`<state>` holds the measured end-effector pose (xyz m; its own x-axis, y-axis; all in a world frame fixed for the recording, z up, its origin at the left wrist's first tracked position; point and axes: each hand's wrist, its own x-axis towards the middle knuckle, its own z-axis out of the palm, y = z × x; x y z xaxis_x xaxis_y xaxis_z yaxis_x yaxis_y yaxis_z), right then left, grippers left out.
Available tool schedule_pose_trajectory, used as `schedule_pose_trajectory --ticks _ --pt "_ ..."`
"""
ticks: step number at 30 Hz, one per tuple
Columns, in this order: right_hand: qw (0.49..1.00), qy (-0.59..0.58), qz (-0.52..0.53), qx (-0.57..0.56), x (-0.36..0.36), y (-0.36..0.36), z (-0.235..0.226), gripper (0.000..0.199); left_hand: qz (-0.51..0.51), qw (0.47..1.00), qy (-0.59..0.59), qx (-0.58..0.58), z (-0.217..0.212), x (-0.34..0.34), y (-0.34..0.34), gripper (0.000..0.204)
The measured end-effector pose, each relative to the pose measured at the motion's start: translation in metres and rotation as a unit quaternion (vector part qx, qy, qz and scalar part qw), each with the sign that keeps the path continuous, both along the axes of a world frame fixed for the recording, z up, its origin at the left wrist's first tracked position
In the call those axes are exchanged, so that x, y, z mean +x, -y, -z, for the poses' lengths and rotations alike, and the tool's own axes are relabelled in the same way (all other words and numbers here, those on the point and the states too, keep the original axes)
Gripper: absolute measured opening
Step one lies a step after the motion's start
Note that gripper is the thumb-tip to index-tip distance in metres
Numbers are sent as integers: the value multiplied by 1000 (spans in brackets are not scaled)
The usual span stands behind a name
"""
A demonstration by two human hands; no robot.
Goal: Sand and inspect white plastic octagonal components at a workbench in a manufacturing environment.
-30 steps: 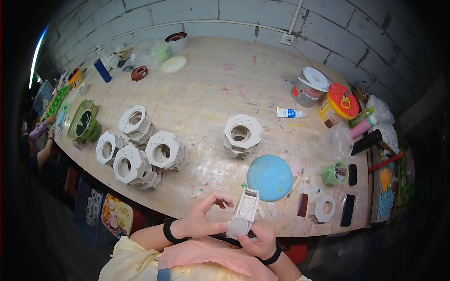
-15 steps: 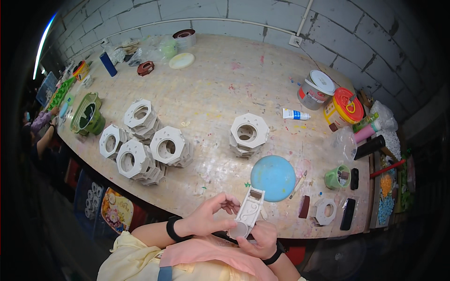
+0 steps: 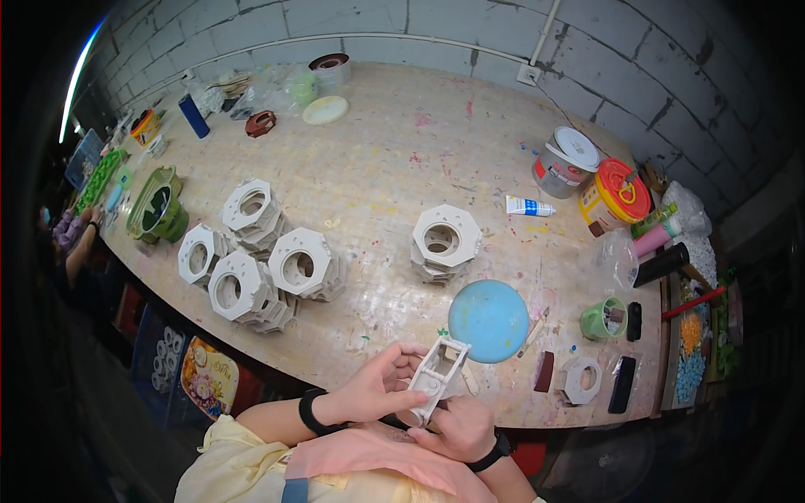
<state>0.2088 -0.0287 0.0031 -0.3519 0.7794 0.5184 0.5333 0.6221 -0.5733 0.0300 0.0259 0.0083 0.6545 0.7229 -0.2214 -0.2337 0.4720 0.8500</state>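
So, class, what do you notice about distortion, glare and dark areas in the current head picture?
Head view, the worktable's near edge bows, as fisheye lenses do; head view, upper left, a strip light glares white; head view, far left, a co-worker's forearm sits in dimness; head view, the corners fall to black.

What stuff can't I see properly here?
All in the head view:
White piece: far side, turned from the camera.
Green basket: contents, too dark and small.
Co-worker's forearm: whatever its hand does, too small and blurred.
Yellow clothing: cut off by the lower edge.
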Motion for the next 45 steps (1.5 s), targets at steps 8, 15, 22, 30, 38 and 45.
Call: schedule_pose_trajectory --ticks 8,15,22,30,38,45 --pt "885 -344 59 -307 13 6 -4 27 35 978 -38 201 15 -4 10 67" --pt "831 -422 67 -356 8 9 -6 27 57 929 -109 349 20 -9 12 67" --pt "860 -378 63 -338 6 12 -7 24 64 913 -120 384 14 -8 6 68" --pt "888 -321 75 -320 4 17 6 18 63 900 -124 413 7 -10 0 63" --pt "875 -350 88 -321 7 11 30 19 -15 829 -227 512 3 -29 -18 57" --pt "872 -324 107 -352 10 18 30 19 -160 656 -466 572 -3 -86 -71 50"
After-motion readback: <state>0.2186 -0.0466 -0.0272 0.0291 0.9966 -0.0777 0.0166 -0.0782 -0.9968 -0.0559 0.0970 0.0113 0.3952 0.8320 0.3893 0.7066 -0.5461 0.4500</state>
